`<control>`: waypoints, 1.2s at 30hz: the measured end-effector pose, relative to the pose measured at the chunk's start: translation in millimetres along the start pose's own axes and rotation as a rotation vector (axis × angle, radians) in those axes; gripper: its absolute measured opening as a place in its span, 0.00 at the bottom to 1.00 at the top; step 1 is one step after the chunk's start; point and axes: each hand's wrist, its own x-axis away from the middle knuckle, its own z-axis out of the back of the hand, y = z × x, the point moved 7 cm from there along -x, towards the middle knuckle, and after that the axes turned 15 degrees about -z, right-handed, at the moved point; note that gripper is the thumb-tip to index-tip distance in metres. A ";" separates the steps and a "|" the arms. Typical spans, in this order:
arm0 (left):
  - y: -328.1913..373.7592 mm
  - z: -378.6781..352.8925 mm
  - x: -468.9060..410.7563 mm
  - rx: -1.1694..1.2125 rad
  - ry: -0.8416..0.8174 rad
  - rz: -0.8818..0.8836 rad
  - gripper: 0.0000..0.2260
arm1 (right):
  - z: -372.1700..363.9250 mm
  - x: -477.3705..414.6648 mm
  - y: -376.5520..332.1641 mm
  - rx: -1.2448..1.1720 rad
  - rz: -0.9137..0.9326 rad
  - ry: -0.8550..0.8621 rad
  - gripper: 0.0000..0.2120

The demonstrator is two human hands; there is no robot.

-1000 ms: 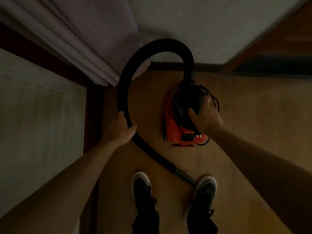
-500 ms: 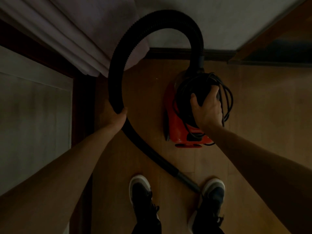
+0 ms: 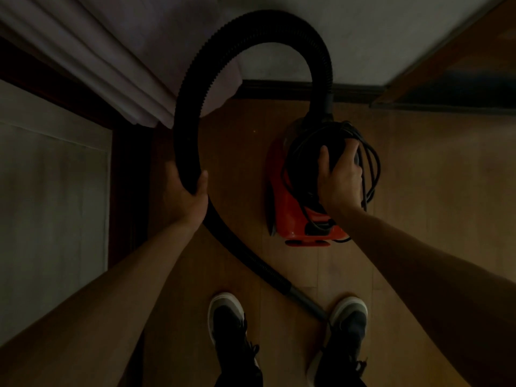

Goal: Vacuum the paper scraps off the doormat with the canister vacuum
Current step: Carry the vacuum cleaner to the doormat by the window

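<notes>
- Dim room w/ wood floor (image 3: 418,191); pale wall (image 3: 363,37) across the top, dark baseboard (image 3: 293,89) along its foot.
- Curtain (image 3: 111,65): pale, hangs in folds top left, hem ending just beside the hose's arc.
- Light panel (image 3: 55,191) fills the left edge, w/ a dark frame (image 3: 131,177) btwn it and the floor.
- Wooden furniture (image 3: 460,65) in the top right corner; too dark to tell what kind.
- Vacuum (image 3: 296,219): red body, black top, right of centre, beyond the R shoe. Can't tell if it sits on the floor or hangs lifted.
- Cord (image 3: 371,169): black, looped in loose coils round the vacuum's top, loops spilling out to the right of the R hand.
- Hose (image 3: 190,107): black, ribbed. Leaves the vacuum's far end, arcs up and over to the left across wall and curtain, comes down thru the L hand, then runs diagonally toward the R shoe and ends in a smooth grey tube (image 3: 307,303).
- L hand (image 3: 187,196): clamped round the hose low on the arc's left side, thumb on the inner side, fingers wrapped behind and mostly hidden.
- R hand (image 3: 339,182): gripping the vacuum's black top, thumb on the left, fingers curled over the right side. Cord loops pass right by the fingers; can't tell if any are in the grip.
- Both forearms bare, reaching in from the lower corners.
- L shoe (image 3: 226,317) and R shoe (image 3: 349,317): dark w/ pale toes, side by side at the bottom, apart; the tube's end lies btwn them, close to the R one.
</notes>
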 end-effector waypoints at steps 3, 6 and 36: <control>2.5 4.4 4.7 -0.013 0.007 -0.025 0.23 | 0.8 2.2 0.2 0.045 -0.018 -0.003 0.20; 13.2 9.9 9.7 -0.021 -0.006 -0.079 0.23 | 5.3 10.0 2.0 0.057 -0.031 -0.012 0.20; 383.6 138.0 145.3 0.031 -0.037 -0.589 0.18 | 380.0 166.9 -131.0 -0.090 0.129 0.123 0.18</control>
